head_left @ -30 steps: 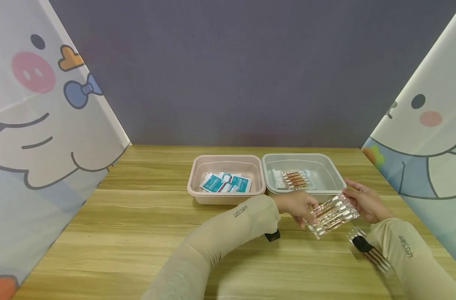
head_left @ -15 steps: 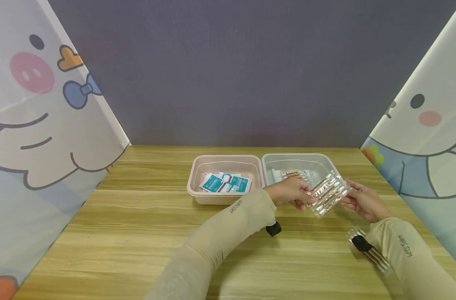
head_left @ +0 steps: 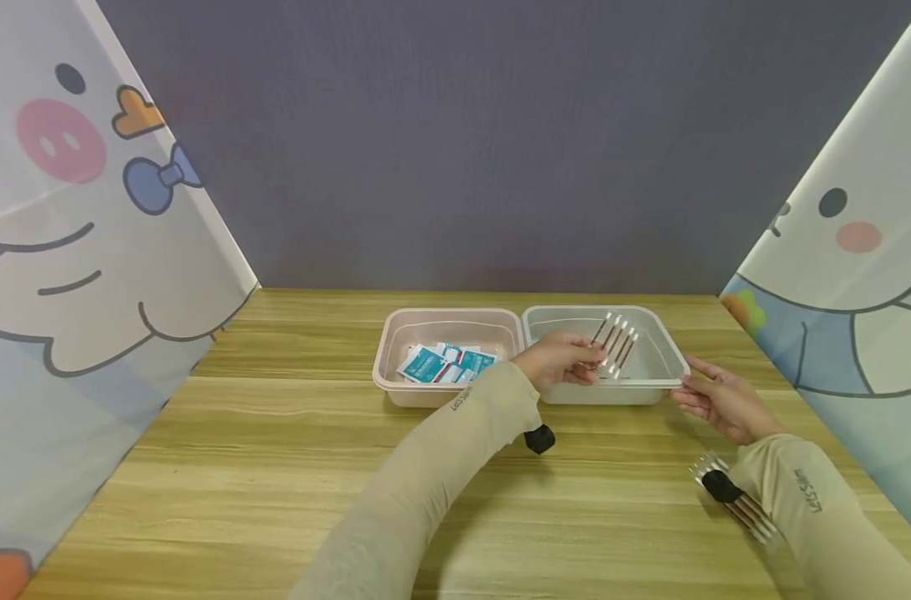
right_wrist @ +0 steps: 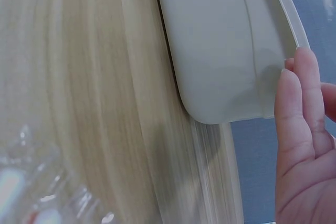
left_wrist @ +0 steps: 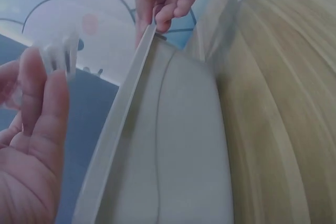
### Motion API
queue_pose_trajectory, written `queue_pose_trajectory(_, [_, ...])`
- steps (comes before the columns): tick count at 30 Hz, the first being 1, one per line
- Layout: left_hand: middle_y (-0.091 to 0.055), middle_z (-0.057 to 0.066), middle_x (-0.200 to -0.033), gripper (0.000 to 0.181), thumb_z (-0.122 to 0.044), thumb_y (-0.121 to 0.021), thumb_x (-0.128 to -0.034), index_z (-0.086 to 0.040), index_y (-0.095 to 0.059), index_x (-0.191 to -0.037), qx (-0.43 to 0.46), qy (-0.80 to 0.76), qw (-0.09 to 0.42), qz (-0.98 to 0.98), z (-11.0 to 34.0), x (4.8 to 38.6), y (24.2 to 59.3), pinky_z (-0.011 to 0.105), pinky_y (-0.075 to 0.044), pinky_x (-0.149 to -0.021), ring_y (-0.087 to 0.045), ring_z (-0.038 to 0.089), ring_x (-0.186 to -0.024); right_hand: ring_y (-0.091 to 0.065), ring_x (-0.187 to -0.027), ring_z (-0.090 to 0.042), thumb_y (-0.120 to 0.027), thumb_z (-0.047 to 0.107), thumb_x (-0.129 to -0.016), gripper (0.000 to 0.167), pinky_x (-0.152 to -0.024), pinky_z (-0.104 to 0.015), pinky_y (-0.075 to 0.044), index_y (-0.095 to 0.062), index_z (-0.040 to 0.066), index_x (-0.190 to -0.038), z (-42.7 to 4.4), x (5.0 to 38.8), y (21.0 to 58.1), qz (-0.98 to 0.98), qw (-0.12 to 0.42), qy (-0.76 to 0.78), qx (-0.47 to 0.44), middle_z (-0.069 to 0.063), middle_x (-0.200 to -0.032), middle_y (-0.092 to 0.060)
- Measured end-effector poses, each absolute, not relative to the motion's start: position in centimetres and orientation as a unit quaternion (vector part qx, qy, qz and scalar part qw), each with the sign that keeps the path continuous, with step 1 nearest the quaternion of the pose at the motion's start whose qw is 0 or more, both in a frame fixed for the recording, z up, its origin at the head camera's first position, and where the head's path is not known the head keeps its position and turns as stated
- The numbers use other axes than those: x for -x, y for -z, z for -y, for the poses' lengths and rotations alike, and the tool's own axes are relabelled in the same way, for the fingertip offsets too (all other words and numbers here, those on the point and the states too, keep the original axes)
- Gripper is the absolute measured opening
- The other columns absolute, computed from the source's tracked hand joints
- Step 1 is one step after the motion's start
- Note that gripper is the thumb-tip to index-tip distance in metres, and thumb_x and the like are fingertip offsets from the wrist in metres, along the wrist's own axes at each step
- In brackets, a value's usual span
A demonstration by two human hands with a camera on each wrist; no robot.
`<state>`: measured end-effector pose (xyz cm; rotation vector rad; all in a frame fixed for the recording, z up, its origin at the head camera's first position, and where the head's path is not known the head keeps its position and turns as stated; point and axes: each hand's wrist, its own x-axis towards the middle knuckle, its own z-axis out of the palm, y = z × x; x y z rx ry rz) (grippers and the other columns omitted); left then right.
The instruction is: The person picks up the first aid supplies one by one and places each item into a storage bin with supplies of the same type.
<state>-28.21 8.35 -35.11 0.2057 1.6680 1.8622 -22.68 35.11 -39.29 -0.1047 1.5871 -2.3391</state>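
Observation:
In the head view my left hand (head_left: 562,360) pinches the end of a clear pack of cotton swabs (head_left: 616,343) above the pale grey bin (head_left: 605,394). The swabs have brown sticks and white tips. From the left wrist, the left thumb and finger (left_wrist: 50,108) show, with the clear wrapper (left_wrist: 60,56) between them. At the bin's front right corner, my right hand (head_left: 725,406) grips the rim; in the right wrist view its fingers (right_wrist: 296,98) lie against the bin's outer wall. The inside of the bin is partly hidden behind the held pack and left hand.
A pinkish bin (head_left: 455,397) with several teal-and-white sachets (head_left: 449,363) stands against the grey bin's left side. Another pack of swabs (head_left: 755,523) lies on the wooden table (head_left: 275,467) beside the right forearm. A dark wall panel (head_left: 493,150) rises behind.
My left hand has carried the swab pack up and left, from in front of the grey bin to over it. My right hand has let go of the pack and now holds the bin's rim.

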Motion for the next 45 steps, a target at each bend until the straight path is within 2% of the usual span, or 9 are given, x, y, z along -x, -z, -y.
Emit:
queue_pose_trajectory(7, [-0.062, 0.006, -0.072, 0.011, -0.006, -0.059, -0.0947, 0.003, -0.063, -0.1, -0.066, -0.727, 0.284, -0.622, -7.8, 28.8, 34.8, 0.03, -0.055, -0.065, -0.057, 0.01, -0.05, -0.07, -0.074, -0.014, -0.049, 0.003, -0.099, 0.083, -0.069, -0.025, -0.056, 0.021, -0.001, -0.144, -35.0, 22.8, 39.0, -0.554, 0.152, 0.818, 0.031, -0.01, -0.083, -0.072])
queue_pose_trajectory(10, [-0.061, 0.005, -0.07, 0.011, -0.007, -0.06, -0.0947, 0.002, -0.063, -0.1, -0.068, -0.723, 0.279, -0.629, -7.6, 29.1, 34.8, 0.029, -0.054, -0.063, -0.056, 0.01, -0.049, -0.071, -0.074, -0.015, -0.048, 0.001, -0.099, 0.06, -0.069, -0.026, -0.056, -0.022, 0.018, -0.151, -35.0, 22.8, 39.2, -0.545, 0.152, 0.824, 0.036, -0.012, -0.082, -0.071])
queue_pose_trajectory(13, [-0.06, 0.004, -0.067, 0.009, -0.009, -0.059, -0.0954, 0.0, -0.063, -0.098, -0.071, -0.717, 0.278, -0.636, -7.4, 29.4, 34.8, 0.031, -0.054, -0.063, -0.055, 0.01, -0.047, -0.071, -0.074, -0.017, -0.047, -0.001, -0.099, 0.034, -0.068, -0.026, -0.056, -0.055, 0.025, -0.119, -35.0, 22.7, 39.4, -0.533, 0.152, 0.831, 0.044, -0.013, -0.082, -0.071])
queue_pose_trajectory(15, [-0.059, 0.004, -0.066, 0.009, -0.009, -0.059, -0.0959, -0.001, -0.062, -0.099, -0.074, -0.714, 0.275, -0.639, -7.3, 29.5, 34.6, 0.032, -0.055, -0.063, -0.054, 0.01, -0.046, -0.071, -0.074, -0.017, -0.047, -0.001, -0.099, 0.038, -0.069, -0.026, -0.056, -0.05, 0.023, -0.128, -35.0, 22.7, 39.4, -0.535, 0.15, 0.83, 0.04, -0.013, -0.082, -0.071])
queue_pose_trajectory(20, [-0.059, 0.004, -0.068, 0.015, -0.009, -0.056, -0.0974, 0.001, -0.06, -0.108, -0.072, -0.713, 0.273, -0.641, -7.0, 29.8, 33.7, 0.027, -0.052, -0.055, -0.052, 0.009, -0.043, -0.07, -0.073, -0.015, -0.045, 0.0, -0.1, 0.075, -0.069, -0.026, -0.056, 0.011, 0.003, -0.15, -34.8, 23.0, 39.3, -0.556, 0.146, 0.818, 0.022, -0.012, -0.082, -0.071])
queue_pose_trajectory(25, [-0.061, 0.005, -0.07, 0.022, -0.006, -0.055, -0.0971, 0.002, -0.059, -0.118, -0.065, -0.71, 0.27, -0.648, -7.0, 30.0, 33.4, 0.03, -0.055, -0.062, -0.055, 0.009, -0.045, -0.07, -0.073, -0.015, -0.048, 0.001, -0.099, 0.056, -0.069, -0.026, -0.056, -0.025, 0.017, -0.148, -34.8, 22.9, 39.3, -0.556, 0.144, 0.818, 0.024, -0.012, -0.082, -0.071])
queue_pose_trajectory(30, [-0.068, 0.02, -0.091, 0.035, -0.003, -0.053, -0.0976, 0.003, -0.052, -0.132, -0.068, -0.699, 0.274, -0.657, -7.1, 30.1, 33.6, 0.042, -0.052, -0.086, -0.061, 0.011, -0.052, -0.071, -0.073, -0.016, -0.05, 0.001, -0.098, 0.03, -0.068, -0.026, -0.056, -0.063, 0.027, -0.104, -35.0, 22.6, 39.5, -0.54, 0.148, 0.827, 0.046, -0.013, -0.081, -0.071])
queue_pose_trajectory(39, [-0.061, 0.03, -0.114, 0.05, 0.005, -0.052, -0.0952, 0.001, -0.038, -0.143, -0.063, -0.676, 0.3, -0.67, -7.4, 30.1, 34.1, 0.041, -0.052, -0.086, -0.06, 0.011, -0.049, -0.071, -0.073, -0.015, -0.052, 0.002, -0.098, 0.027, -0.068, -0.025, -0.056, -0.057, 0.025, -0.111, -35.0, 22.5, 39.7, -0.544, 0.144, 0.826, 0.039, -0.011, -0.081, -0.072])
queue_pose_trajectory(45, [-0.065, 0.028, -0.106, 0.033, 0.005, -0.053, -0.0945, 0.004, -0.052, -0.128, -0.066, -0.665, 0.306, -0.678, -7.5, 30.2, 34.3, 0.045, -0.049, -0.09, -0.059, 0.012, -0.05, -0.071, -0.074, -0.015, -0.054, 0.002, -0.097, 0.027, -0.068, -0.025, -0.056, -0.06, 0.028, -0.103, -35.1, 22.5, 39.6, -0.541, 0.141, 0.828, 0.046, -0.012, -0.082, -0.072])
